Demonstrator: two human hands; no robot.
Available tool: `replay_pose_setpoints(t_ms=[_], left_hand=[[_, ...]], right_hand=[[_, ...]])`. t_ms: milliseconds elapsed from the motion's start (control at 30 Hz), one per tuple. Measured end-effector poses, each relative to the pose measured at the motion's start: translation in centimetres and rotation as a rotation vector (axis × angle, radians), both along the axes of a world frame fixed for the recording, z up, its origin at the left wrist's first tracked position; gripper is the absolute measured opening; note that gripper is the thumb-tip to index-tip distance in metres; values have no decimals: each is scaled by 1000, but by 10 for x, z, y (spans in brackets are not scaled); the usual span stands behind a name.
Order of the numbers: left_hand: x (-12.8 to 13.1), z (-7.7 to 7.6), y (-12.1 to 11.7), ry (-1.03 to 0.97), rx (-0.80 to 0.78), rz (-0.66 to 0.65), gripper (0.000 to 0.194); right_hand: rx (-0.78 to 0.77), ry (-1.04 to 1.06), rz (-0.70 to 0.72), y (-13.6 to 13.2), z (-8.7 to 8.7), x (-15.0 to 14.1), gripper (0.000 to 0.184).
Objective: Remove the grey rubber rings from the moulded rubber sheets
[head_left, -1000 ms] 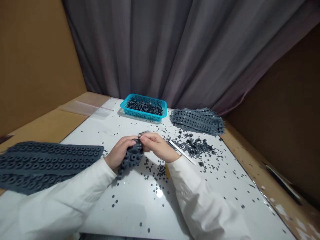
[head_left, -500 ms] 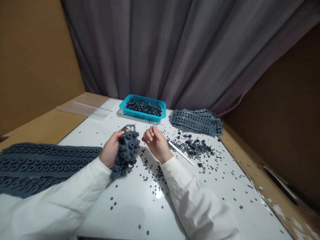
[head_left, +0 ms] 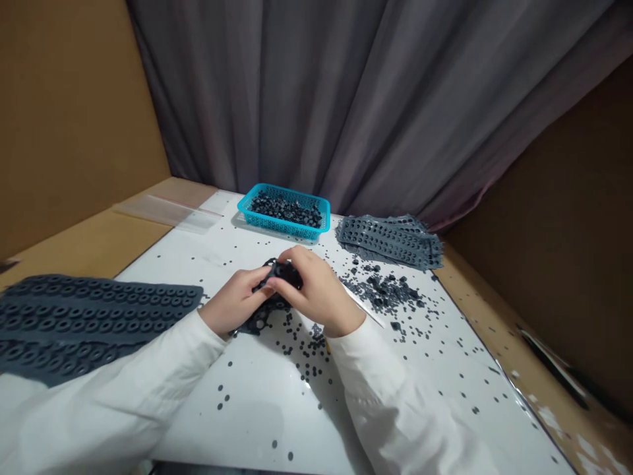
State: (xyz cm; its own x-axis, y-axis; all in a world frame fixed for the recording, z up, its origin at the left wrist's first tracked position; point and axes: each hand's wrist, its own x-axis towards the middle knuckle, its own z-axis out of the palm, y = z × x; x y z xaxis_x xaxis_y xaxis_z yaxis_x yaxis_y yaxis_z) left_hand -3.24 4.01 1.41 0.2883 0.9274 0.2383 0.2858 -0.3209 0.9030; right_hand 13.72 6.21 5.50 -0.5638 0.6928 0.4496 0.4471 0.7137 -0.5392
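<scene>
A dark rubber sheet (head_left: pixel 257 320) with holes and raised rings is bunched up between my hands, partly hidden by them. My left hand (head_left: pixel 235 302) is closed on its left side. My right hand (head_left: pixel 319 290) curls over the sheet from the right, thumb and fingers pinching its top edge near the left thumb. Left of my hands, a larger dark rubber sheet (head_left: pixel 99 310) with rows of raised rings lies flat. Small black discs (head_left: pixel 306 356) are scattered on the white table below my right hand.
A blue basket (head_left: pixel 283 229) of black rubber pieces stands at the back. Perforated sheets (head_left: pixel 390 239) are stacked to its right, with a heap of black bits (head_left: pixel 393 293) in front. A white stick (head_left: pixel 368 311) lies near my right wrist. Clear plastic bags (head_left: pixel 168 214) lie at the back left.
My right hand has moved left, from beside the rubber sheet onto it, and now grips it. The held sheet has turned and sits lower behind both hands.
</scene>
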Motion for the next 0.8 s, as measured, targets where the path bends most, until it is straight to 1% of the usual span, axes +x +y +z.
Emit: replay_pose_setpoints(t_ms=[67, 133, 267, 367, 467, 533, 600, 733, 800], left_hand=[[-2, 0, 0, 94, 30, -25, 17], [-3, -1, 0, 151, 56, -45, 16], [-6, -2, 2, 218, 63, -57, 17], [-8, -2, 3, 171, 20, -79, 19], [-8, -2, 4, 33, -41, -105, 19], [-7, -5, 4, -77, -100, -101, 20], [-3, -9, 4, -207, -185, -78, 20], [10, -19, 2, -601, -379, 17, 17], [14, -20, 1, -781, -484, 71, 16]], right_hand=[[58, -143, -18, 0, -2, -1, 21], [69, -231, -20, 3, -5, 0, 24], [92, -274, 21, 10, -9, 5, 27], [114, -284, 44, 12, -11, 6, 27], [72, -250, 107, 14, -15, 6, 26], [-25, -150, 166, 14, -20, 3, 28], [-160, 27, 192, 13, -27, -2, 30], [-530, 537, 125, 11, -51, -21, 35], [-726, 746, 82, 14, -62, -28, 37]])
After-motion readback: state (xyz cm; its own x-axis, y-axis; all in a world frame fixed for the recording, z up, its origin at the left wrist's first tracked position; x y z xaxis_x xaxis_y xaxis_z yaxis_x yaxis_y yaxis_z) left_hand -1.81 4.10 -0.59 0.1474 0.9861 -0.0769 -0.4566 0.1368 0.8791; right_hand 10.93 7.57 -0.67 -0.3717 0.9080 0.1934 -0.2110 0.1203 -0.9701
